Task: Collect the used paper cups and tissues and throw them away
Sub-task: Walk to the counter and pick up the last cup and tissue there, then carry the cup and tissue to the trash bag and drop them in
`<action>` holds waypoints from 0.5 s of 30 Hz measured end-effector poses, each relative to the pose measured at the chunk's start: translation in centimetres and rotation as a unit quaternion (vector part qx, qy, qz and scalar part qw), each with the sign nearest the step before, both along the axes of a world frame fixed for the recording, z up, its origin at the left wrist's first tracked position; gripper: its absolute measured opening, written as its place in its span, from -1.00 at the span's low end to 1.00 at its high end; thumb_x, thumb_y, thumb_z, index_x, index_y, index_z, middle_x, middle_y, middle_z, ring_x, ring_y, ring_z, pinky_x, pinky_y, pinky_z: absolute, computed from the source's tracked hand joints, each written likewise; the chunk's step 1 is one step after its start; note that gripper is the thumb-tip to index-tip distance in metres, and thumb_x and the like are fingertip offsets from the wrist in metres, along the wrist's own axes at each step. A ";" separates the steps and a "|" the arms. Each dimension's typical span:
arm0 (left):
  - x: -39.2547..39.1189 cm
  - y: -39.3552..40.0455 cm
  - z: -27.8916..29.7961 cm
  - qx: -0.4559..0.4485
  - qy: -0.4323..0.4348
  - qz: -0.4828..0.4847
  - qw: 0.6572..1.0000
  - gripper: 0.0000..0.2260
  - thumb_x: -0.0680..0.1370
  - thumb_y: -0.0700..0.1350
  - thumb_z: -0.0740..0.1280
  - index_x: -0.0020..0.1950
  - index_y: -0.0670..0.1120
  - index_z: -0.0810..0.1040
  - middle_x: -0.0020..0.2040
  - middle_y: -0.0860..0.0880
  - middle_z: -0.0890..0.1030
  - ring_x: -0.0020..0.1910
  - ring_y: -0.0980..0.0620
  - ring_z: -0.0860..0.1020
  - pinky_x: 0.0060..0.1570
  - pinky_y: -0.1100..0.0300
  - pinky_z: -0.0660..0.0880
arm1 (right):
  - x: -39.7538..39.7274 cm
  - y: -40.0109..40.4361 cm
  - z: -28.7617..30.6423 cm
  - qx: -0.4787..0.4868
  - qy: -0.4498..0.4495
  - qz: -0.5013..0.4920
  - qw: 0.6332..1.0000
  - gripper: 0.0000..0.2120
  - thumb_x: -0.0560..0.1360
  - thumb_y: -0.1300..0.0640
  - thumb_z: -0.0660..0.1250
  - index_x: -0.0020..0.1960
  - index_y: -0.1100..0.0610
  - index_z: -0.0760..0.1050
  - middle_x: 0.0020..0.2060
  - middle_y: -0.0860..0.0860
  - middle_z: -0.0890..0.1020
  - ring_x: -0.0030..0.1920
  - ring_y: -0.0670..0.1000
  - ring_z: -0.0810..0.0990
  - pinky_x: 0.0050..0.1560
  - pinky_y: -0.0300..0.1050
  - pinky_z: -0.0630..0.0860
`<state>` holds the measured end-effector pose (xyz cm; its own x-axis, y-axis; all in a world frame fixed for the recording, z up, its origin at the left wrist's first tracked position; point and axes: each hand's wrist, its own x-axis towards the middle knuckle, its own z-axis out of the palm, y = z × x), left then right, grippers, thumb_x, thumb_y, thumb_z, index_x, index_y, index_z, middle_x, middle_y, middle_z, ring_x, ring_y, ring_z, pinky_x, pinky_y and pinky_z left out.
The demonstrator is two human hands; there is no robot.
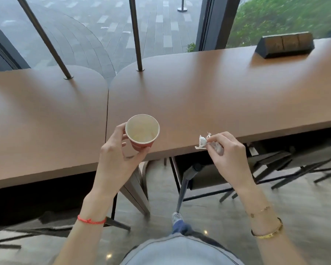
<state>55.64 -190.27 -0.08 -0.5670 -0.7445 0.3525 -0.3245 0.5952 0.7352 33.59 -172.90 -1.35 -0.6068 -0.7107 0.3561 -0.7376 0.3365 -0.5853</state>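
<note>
Head view, single frame.

Cup [142, 132]: paper, red outside with a faint printed mark on the wall, pale cream inside. Upright, mouth up, long axis near vertical with the rim leaning slightly toward the camera. Held above the near edge of the bench [208, 88], near the seam between the two bench tops. Contents: pale, blurred patches at the bottom; whether liquid or residue cannot be told.

Left hand [118, 155]: grip curled round the cup, thumb on the near lower wall, fingers on the left wall. Red cord [91, 220] on the wrist.

Tissue [203, 141]: white, crumpled into a small wad with torn, ragged points sticking up and to the left. No clear long axis. It sits at the near edge of the bench, right of the cup and apart from it; whether it touches the bench surface cannot be told.

Right hand [227, 150]: grip narrow, fingertips and thumb pinching the right side of the tissue, the other fingers curled under. Gold bracelets [268, 234] on the wrist.

Bench: brown, two tops with rounded far corners, butted together. Two dark poles [136, 35] rise from it. A dark wedge-shaped box [285, 44] sits at far right.

Below: grey floor [161, 188], dark stool frames [275, 169], a shoe [177, 218].
</note>
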 end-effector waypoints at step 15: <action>0.8 11.7 -1.9 0.007 -0.068 -0.307 0.949 -0.39 0.38 -0.01 0.55 0.36 0.02 0.39 0.15 0.15 0.55 0.09 0.20 0.53 0.05 0.27 0.51 | 15.1 21.8 -3.3 0.008 -0.059 -0.296 0.953 -0.91 0.45 0.26 0.41 -0.09 0.10 0.58 -0.13 -0.04 0.58 -0.14 -0.05 0.56 -0.11 -0.33 0.40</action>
<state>56.42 -178.57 -1.98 -0.9351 -0.2630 0.2374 -0.0123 0.6937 0.7202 48.73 -151.11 -4.65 -0.9384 -0.2361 0.2525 -0.3450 0.6837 -0.6430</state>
